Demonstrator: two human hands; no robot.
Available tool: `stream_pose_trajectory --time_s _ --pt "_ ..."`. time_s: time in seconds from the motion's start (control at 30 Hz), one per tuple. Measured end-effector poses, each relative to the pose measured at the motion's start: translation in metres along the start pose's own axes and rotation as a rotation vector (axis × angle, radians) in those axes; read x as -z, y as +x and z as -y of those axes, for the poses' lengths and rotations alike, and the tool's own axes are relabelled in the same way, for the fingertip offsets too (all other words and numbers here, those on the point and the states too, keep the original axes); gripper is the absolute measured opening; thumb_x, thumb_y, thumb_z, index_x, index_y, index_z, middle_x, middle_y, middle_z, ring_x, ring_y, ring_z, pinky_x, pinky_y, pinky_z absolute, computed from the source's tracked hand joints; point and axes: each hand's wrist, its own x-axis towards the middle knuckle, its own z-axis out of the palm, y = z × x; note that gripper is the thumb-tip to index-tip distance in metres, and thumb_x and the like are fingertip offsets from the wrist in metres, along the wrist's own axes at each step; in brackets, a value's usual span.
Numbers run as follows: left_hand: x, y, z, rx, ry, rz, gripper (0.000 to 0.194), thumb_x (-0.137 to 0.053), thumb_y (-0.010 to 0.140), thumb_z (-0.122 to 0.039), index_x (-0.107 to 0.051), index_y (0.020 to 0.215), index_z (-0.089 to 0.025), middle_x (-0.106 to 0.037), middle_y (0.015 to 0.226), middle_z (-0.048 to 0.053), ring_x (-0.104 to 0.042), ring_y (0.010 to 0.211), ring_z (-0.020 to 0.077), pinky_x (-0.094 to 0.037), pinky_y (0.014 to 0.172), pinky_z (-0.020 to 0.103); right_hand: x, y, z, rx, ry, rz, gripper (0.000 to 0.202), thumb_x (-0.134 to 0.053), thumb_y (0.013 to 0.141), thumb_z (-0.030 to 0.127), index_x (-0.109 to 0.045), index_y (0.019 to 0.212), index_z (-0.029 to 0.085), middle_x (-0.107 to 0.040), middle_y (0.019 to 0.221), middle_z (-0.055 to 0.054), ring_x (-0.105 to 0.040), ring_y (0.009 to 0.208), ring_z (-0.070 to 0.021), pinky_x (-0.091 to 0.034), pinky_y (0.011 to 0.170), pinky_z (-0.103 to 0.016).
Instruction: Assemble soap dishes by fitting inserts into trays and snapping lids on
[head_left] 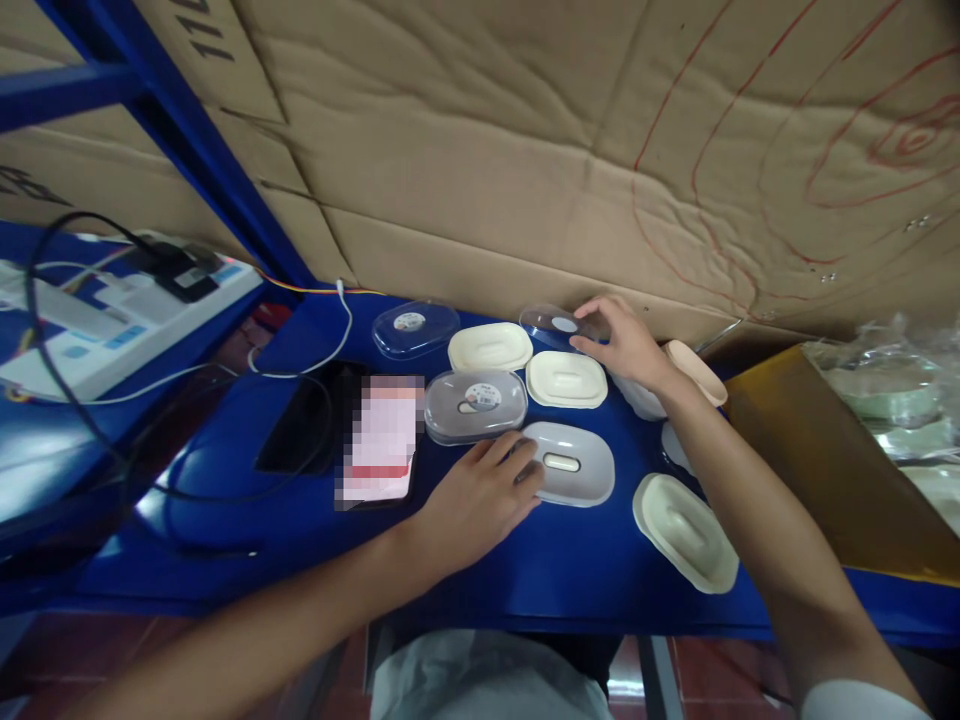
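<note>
Left hand (484,490): palm down, fingers loosely bent over the left end of the grey dish (589,480); I cannot tell whether they grip it. Right hand (622,345): open, thumb and fingers parted around the right end of the back lid (551,325); contact unclear.

Grey dish lies flat on the blue table (517,575), in front of me. Long axis runs left to right, right end slightly nearer me; the slot in its middle runs the same way.

Surroundings, from the left: power strip (97,330) with plugs, black cable (45,400) looping down beside it. Next, a phone (382,440), screen blurred. Clear lid (416,330) behind, with a round label. Left cream dish (491,348) beside it; in front of that, a lidded grey box (476,405), close to my left fingers and the grey dish. Middle cream dish (566,380) sits just behind the grey dish, between my hands.

Farther right, my wrist and forearm partly cover a pale container (637,397) and a peach dish (701,372). Front cream dish (686,530) lies slanted, near end to the right. Far right: cardboard box (832,470), with plastic-wrapped dishes (892,390) behind its wall.
</note>
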Motion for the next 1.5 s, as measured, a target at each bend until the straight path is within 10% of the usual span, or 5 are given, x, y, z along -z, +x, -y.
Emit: stream_pose_trajectory --time_s 0.23,0.47,0.67,1.17,1.5 --pt "0.002 0.001 0.0 0.005 -0.022 0.008 0.026 -0.078 0.098 -0.028 -0.067 0.12 -0.018 -0.067 0.136 0.011 -0.061 0.13 0.032 -0.057 0.101 0.043 0.008 -0.013 0.017 -0.03 0.059 0.021 0.028 -0.068 0.099 0.028 -0.078 0.124 0.022 -0.084 0.114 -0.007 -0.081 0.099 -0.0243 -0.064 0.088 -0.037" --pt "-0.001 0.0 -0.005 0.129 -0.138 -0.018 0.048 -0.074 0.098 -0.019 -0.051 0.14 -0.022 -0.063 0.139 0.014 -0.07 0.121 0.0294 -0.065 0.091 0.039 0.034 -0.111 0.059 0.128 -0.102 -0.203 0.026 -0.061 0.106 0.019 -0.078 0.125 0.026 -0.084 0.117 -0.005 -0.082 0.105 -0.0237 -0.066 0.094 -0.038" --pt "-0.006 -0.003 -0.008 0.15 -0.147 -0.118 0.06 -0.067 0.102 -0.025 -0.037 0.154 -0.018 -0.058 0.145 0.022 -0.07 0.127 0.0343 -0.068 0.093 0.043 0.021 -0.171 0.074 0.304 -0.034 -0.021 0.051 -0.064 0.103 0.01 -0.06 0.151 0.026 -0.078 0.135 -0.01 -0.075 0.126 -0.0256 -0.063 0.107 -0.047" --pt "-0.007 0.0 -0.004 0.114 -0.196 -0.038 0.049 -0.065 0.102 -0.022 -0.051 0.149 -0.021 -0.05 0.16 0.023 -0.059 0.145 0.0384 -0.06 0.112 0.056 0.029 -0.184 0.074 0.283 0.13 0.248 0.037 -0.072 0.103 0.029 -0.063 0.139 0.024 -0.069 0.144 -0.01 -0.06 0.144 -0.0252 -0.04 0.131 -0.061" --pt "-0.007 0.001 -0.003 0.121 -0.226 0.024 0.055 -0.064 0.107 -0.032 -0.046 0.157 -0.018 -0.042 0.17 0.024 -0.051 0.153 0.0381 -0.056 0.117 0.056 0.027 -0.187 0.081 0.317 -0.121 0.141 0.031 -0.071 0.103 0.034 -0.068 0.132 0.023 -0.073 0.126 -0.011 -0.069 0.127 -0.0296 -0.059 0.11 -0.054"
